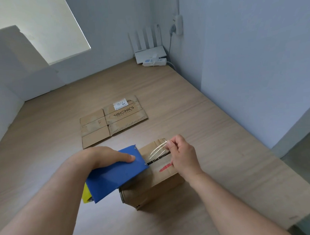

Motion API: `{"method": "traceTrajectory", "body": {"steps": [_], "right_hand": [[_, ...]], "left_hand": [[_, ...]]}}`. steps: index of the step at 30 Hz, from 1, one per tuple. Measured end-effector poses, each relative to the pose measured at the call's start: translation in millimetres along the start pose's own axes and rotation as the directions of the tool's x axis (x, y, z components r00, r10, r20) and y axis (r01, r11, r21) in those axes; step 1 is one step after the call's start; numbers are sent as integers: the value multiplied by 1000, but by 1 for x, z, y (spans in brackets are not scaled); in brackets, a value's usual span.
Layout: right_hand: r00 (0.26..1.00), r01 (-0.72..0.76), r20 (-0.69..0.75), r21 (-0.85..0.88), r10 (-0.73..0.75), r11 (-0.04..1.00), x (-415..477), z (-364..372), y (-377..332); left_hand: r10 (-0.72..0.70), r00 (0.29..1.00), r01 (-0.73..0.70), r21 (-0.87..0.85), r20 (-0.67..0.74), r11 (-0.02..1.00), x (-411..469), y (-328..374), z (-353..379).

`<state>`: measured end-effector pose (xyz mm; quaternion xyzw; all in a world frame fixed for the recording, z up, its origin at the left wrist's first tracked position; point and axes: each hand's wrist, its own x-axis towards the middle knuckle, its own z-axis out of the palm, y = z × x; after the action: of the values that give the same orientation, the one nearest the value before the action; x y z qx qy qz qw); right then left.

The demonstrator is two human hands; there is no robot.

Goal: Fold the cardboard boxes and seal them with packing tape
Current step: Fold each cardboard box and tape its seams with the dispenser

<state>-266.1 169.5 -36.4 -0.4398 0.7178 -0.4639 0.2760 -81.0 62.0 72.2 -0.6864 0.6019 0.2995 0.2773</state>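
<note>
While the left hand (pixel 106 156) gripped the dispenser (pixel 116 175) and fingers (pixel 171 143) of the right hand (pixel 184 157) pinched the tape (pixel 159 149) over the box (pixel 154 187), the tape looked bunched. It might stick to itself or go on crooked.

Two cardboard boxes (flat box (pixel 113 119), standing box (pixel 154 187)), one tape dispenser (pixel 116 173), one tape strip (pixel 159 149), two hands (pixel 106 156) (pixel 183 157)
</note>
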Motion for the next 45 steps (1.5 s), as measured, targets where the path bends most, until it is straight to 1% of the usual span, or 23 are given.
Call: {"method": "traceTrajectory", "body": {"steps": [4,7,11,13,16,18,20,23,24,28,33,37,40,45], "right_hand": [[998,-58,3,-87,58,995,6,2,2],[995,-101,12,-76,102,992,12,3,0],[987,-163,-21,-71,162,984,15,4,-5],[980,-199,-8,-4,199,980,15,3,-7],[957,-290,51,157,286,944,13,-2,-9],[949,-315,76,192,305,930,13,-4,-11],[953,-302,83,176,292,937,11,-8,-12],[980,-193,51,6,192,981,7,-13,-6],[983,-177,40,-29,178,984,5,-15,-2],[973,-231,11,20,231,973,2,-13,10],[972,-237,-2,30,237,971,8,-7,19],[956,-287,-28,119,292,950,15,-7,31],[938,-344,19,166,345,924,21,-6,37],[906,-421,158,225,393,879,24,-5,46]], "left_hand": [[23,998,-22,13,-64,1000,-3,-2,1],[42,992,-42,9,-118,999,-8,-4,3],[45,997,-44,7,-67,999,-14,-3,9],[33,998,-33,0,-54,999,-13,1,12],[-14,1000,13,-61,-5,998,-10,8,9],[-44,998,47,-75,45,996,-10,14,5],[-61,996,65,-54,69,996,-9,21,1],[-69,994,71,-26,91,997,-6,27,-2],[-68,993,69,-10,92,998,-5,28,-2],[-51,997,48,42,59,998,-3,30,0],[-46,998,44,36,47,998,-2,28,0],[36,999,-35,38,-10,999,2,30,6],[42,999,-42,24,-15,999,3,34,7],[16,1000,-16,-4,17,1000,2,34,5]]}}
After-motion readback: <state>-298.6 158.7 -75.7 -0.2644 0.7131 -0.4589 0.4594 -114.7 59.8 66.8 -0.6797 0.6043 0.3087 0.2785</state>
